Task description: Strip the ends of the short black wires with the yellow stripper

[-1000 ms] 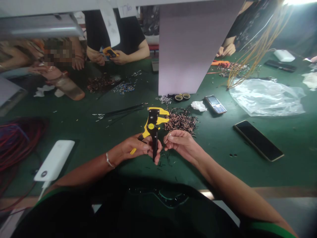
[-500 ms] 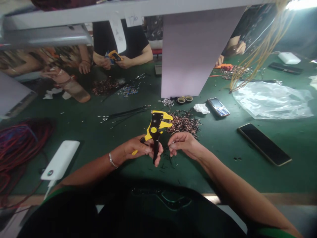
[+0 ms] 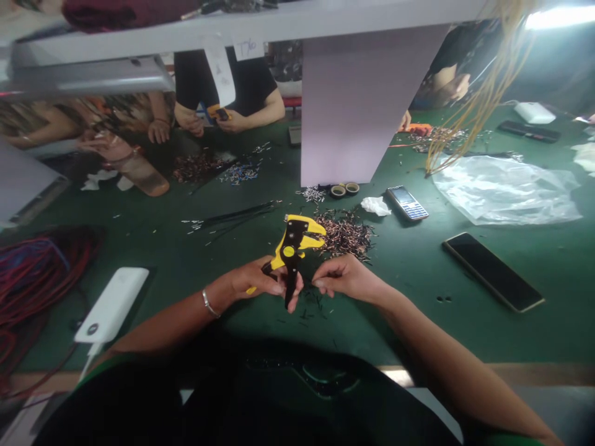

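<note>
My left hand is wrapped round the handles of a yellow and black wire stripper, whose jaws point up and to the right. Just right of the tool, my right hand has its thumb and fingertips pinched together; anything between them is too small to make out. Beyond both hands lies a pile of short copper and black wire pieces. Small black scraps are scattered on the green table below my fingers.
A white power bank and red cables lie left. Right are a smartphone, keypad phone and plastic bag. A pale panel stands ahead; across the table, a person's hands hold a yellow tool.
The fingers of my right hand have drawn closer together in a pinch. My left hand keeps its hold on the wire stripper. The view has shifted slightly.
</note>
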### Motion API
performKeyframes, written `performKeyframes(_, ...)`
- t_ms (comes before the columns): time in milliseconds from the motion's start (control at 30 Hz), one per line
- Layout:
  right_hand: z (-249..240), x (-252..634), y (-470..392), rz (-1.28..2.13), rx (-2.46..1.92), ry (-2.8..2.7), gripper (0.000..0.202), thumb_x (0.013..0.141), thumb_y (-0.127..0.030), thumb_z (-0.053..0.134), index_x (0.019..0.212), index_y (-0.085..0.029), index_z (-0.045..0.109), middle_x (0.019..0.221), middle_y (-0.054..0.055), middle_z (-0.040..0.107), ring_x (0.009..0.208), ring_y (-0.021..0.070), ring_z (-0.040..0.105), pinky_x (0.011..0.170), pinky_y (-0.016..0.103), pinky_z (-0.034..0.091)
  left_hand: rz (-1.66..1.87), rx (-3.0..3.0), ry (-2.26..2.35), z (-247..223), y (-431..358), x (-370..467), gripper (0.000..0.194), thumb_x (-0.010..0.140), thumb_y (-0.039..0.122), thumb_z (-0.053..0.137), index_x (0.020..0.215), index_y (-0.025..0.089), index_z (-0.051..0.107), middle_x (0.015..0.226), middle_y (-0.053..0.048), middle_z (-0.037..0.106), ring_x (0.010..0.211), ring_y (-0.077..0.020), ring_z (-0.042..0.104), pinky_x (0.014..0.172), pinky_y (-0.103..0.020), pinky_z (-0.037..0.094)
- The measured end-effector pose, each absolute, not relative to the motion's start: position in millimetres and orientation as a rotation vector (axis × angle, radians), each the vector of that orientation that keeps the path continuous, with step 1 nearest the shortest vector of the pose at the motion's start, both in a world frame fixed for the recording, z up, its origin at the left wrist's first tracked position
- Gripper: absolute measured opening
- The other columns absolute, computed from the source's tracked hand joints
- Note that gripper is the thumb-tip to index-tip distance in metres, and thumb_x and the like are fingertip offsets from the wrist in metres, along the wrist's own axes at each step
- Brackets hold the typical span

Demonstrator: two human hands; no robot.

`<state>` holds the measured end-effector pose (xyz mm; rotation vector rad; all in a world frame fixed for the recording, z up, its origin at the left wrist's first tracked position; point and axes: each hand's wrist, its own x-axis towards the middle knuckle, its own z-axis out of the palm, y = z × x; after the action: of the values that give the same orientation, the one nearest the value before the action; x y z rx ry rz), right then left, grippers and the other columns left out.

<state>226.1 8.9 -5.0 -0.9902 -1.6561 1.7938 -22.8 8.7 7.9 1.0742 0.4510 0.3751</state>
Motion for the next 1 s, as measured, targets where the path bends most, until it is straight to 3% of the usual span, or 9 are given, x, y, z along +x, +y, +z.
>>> performKeyframes(167, -2, 230, 9, 1.744, -1.080, -1.587, 0.012, 0.067, -0.029, 0.078, 0.066, -0.016, 0.077, 0.048, -0.001, 0.061, 0.040, 0.0070, 0.048, 0.042, 0.023, 0.039, 0.394, 1.083, 0.444, 13, 13, -26, 0.038, 0.069, 0.030, 0.073, 0.102, 0.012, 0.069, 0.082, -0.011, 0.072, 0.076, -0.0265, 0.070, 0.074, -0.039, 0.052)
performKeyframes(433, -3, 236, 14, 1.587, -1.108, -1.214, 0.011, 0.061, -0.028, 0.082, 0.065, -0.019, 0.079, 0.046, 0.001, 0.064, 0.040, 0.0093, 0.051, 0.037, 0.022, 0.037, 0.477, 1.043, 0.383, 8, 20, -35, 0.031, 0.071, 0.028, 0.071, 0.099, 0.014, 0.072, 0.088, -0.013, 0.071, 0.079, -0.0296, 0.070, 0.077, -0.046, 0.054)
performKeyframes(733, -3, 231, 9, 1.488, -1.093, -1.240, 0.009, 0.064, -0.027, 0.081, 0.071, -0.021, 0.081, 0.052, 0.001, 0.066, 0.045, 0.0108, 0.055, 0.042, 0.025, 0.044, 0.530, 1.013, 0.307, 11, 24, -32, 0.021, 0.073, 0.031, 0.070, 0.087, 0.015, 0.071, 0.122, -0.016, 0.064, 0.083, -0.0279, 0.069, 0.077, -0.046, 0.055)
performKeyframes(1000, -2, 227, 3, 1.161, -1.066, -1.551, 0.010, 0.073, -0.027, 0.074, 0.075, -0.024, 0.083, 0.063, 0.002, 0.071, 0.053, 0.0135, 0.061, 0.049, 0.027, 0.048, 0.530, 1.010, 0.324, 7, 25, -33, 0.027, 0.070, 0.034, 0.071, 0.089, 0.015, 0.071, 0.117, -0.017, 0.066, 0.087, -0.0294, 0.068, 0.077, -0.046, 0.055)
